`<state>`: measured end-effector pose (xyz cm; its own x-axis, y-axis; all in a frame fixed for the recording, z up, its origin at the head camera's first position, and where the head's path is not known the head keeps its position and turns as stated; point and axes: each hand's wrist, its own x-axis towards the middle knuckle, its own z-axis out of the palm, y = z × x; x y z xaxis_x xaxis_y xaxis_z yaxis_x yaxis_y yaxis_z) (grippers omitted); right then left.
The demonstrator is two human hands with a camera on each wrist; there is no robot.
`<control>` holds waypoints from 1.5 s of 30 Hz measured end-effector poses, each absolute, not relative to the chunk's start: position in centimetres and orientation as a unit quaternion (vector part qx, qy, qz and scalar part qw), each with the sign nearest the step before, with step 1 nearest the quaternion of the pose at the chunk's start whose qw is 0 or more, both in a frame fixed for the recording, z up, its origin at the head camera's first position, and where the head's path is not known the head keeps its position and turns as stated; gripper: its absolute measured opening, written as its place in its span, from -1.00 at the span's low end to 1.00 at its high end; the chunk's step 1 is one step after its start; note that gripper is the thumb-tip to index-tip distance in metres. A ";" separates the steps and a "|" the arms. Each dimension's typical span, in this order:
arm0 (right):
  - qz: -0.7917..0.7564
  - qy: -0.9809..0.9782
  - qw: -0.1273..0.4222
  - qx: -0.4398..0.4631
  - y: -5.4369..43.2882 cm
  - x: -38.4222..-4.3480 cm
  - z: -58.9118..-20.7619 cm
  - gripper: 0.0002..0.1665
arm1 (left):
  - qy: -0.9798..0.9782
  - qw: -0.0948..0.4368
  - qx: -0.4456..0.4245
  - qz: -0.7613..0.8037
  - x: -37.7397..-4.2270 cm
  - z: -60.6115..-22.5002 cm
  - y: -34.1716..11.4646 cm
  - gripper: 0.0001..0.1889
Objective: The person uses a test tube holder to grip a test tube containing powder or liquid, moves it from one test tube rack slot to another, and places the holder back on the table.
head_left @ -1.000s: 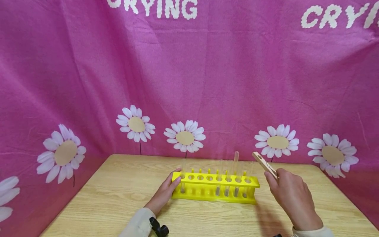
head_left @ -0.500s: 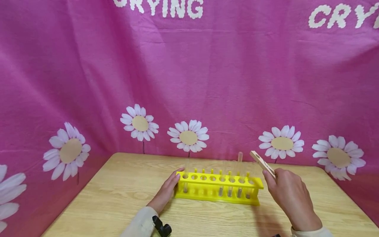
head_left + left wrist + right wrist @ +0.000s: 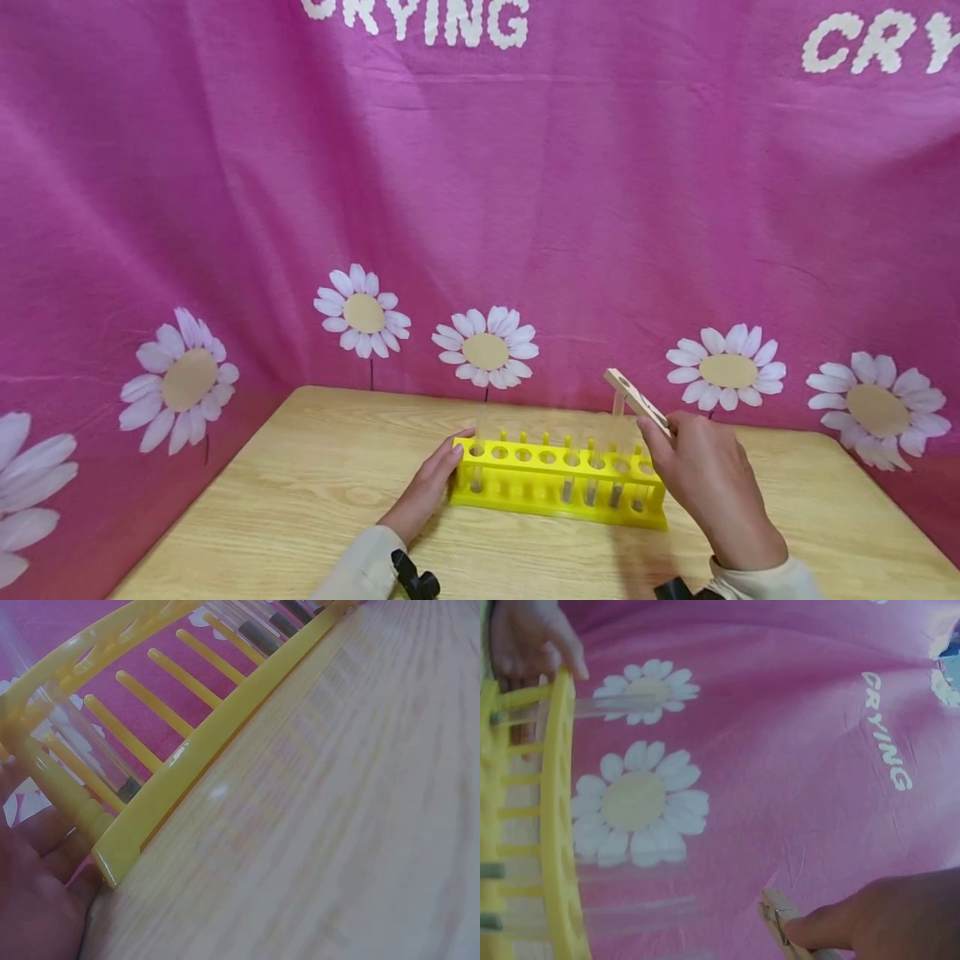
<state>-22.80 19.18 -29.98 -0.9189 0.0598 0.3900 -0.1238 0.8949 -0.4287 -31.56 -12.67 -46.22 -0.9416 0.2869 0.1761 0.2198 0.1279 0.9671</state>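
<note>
A yellow test tube rack (image 3: 517, 502) stands upright on the table. My left hand (image 3: 424, 493) grips its left end, thumb on top and fingers behind the end post. One clear test tube (image 3: 97, 750) stands in the leftmost hole. Several more test tubes (image 3: 591, 490) fill the right-hand holes, each with dark stuff at the bottom; one tube (image 3: 618, 405) sticks up higher than its neighbours. Above the rack's right end, my right hand (image 3: 712, 487) holds a wooden test tube clamp (image 3: 632, 396). Its tip overlaps the tall tube's top in the head view; whether they touch I cannot tell.
The wood-grain table (image 3: 315, 475) extends on both sides of the rack. Behind it hangs a pink cloth (image 3: 570, 208) with printed daisies and white letters. Black camera mounts (image 3: 416, 577) sit at the wrists.
My right hand has carried the clamp leftward, from beside the rack to over its right end. The left hand keeps its grip on the rack. The head view has shifted slightly.
</note>
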 end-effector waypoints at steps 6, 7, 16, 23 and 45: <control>0.228 -0.951 0.206 0.039 18.0 -23.1 -29.7 -0.53 | 0.752 0.026 0.167 0.637 -31.5 -46.3 -12.6 -0.46; 0.231 -0.951 0.202 0.039 17.8 -23.2 -29.7 -0.53 | 0.751 0.026 0.165 0.638 -31.4 -46.3 -12.6 -0.46; 0.251 -0.949 0.185 0.045 15.6 -23.6 -29.6 -0.62 | 0.747 0.027 0.164 0.643 -31.1 -46.4 -12.6 -0.46; 0.272 -0.946 0.170 0.052 14.0 -23.7 -29.4 -0.61 | 0.750 0.023 0.167 0.640 -31.0 -46.5 -12.4 -0.48; 0.279 -0.931 0.209 0.106 10.2 -23.8 -30.1 -0.64 | 0.754 0.024 0.165 0.636 -31.3 -46.0 -12.4 -0.47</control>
<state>-23.81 10.18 -30.06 -0.8902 -0.0805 0.4484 -0.3137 0.8221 -0.4752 -31.33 -12.35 -46.00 -0.9445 0.2788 0.1736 0.2180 0.1370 0.9663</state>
